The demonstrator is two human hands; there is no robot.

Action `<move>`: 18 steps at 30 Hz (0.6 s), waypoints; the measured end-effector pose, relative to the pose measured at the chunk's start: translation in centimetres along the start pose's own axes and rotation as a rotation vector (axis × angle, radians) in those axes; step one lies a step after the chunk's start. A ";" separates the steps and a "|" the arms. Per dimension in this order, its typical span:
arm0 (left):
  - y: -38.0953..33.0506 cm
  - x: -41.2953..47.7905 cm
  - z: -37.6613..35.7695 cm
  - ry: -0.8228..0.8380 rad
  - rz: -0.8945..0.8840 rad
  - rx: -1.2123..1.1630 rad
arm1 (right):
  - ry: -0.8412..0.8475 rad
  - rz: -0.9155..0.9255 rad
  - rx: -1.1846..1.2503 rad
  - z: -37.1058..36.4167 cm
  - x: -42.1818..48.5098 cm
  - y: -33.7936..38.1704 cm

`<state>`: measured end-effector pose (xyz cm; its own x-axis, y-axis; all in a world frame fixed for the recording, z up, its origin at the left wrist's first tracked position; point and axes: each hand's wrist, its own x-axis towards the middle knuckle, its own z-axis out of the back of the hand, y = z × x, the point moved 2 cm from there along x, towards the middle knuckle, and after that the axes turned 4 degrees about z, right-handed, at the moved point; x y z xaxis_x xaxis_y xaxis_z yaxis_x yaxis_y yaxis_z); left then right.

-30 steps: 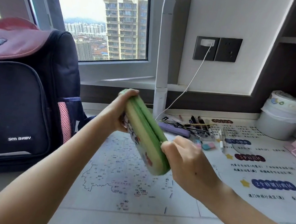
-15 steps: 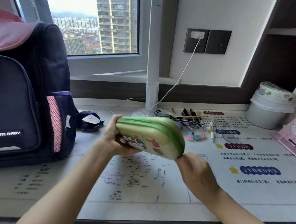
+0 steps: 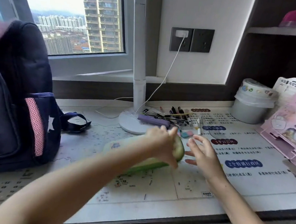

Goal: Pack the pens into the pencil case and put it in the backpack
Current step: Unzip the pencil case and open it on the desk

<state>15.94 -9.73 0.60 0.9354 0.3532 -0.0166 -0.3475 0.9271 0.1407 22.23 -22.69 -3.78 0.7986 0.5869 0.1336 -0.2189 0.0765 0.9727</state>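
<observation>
Desk (image 3: 135, 192), seen from your head. The case (image 3: 145, 163) lies low over the middle of the desk, its long axis running roughly along the front edge, with the right end angled slightly toward the back. Whether it rests on the desk or hangs just above it cannot be told, nor whether its zip is open.

Your left hand (image 3: 162, 144) grips the case at its right end, thumb on the near side, fingers over the top. Your right hand (image 3: 203, 152) is empty, fingers spread, just beside that same end and seemingly clear of it.

The pens (image 3: 176, 115) lie in a heap toward the back edge, directly behind the case's right end and beside the lamp base (image 3: 131, 124). They are near both hands, but the free right hand is the one placed to reach them, straight back.

The backpack (image 3: 16, 107) stands at the left edge, well apart from the case, on your left arm's side. None of the packing appears done.
</observation>
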 end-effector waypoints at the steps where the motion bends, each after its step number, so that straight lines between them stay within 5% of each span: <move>1: -1.2 -0.3 -1.1 0.016 -0.041 0.052 | 0.018 -0.032 -0.035 0.2 0.0 -0.5; 8: 2.0 -3.1 -3.2 0.176 -0.057 0.001 | 0.340 0.028 -0.134 0.6 -1.3 -2.2; 10: 4.8 -4.4 -2.9 0.247 -0.032 -0.046 | 0.452 0.115 -0.325 0.6 -1.2 -2.5; 13: 7.5 -5.9 -2.6 0.316 -0.021 -0.140 | 0.487 0.238 -0.509 0.0 -0.6 -2.1; 18: 10.6 -6.6 -0.7 0.422 0.001 -0.582 | 0.471 0.209 -0.410 -0.8 1.0 -0.3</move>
<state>6.02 -2.17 1.51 0.8707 0.2639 -0.4149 -0.4371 0.8019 -0.4073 22.66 -21.49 -4.07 0.4057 0.9055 0.1240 -0.6127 0.1689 0.7720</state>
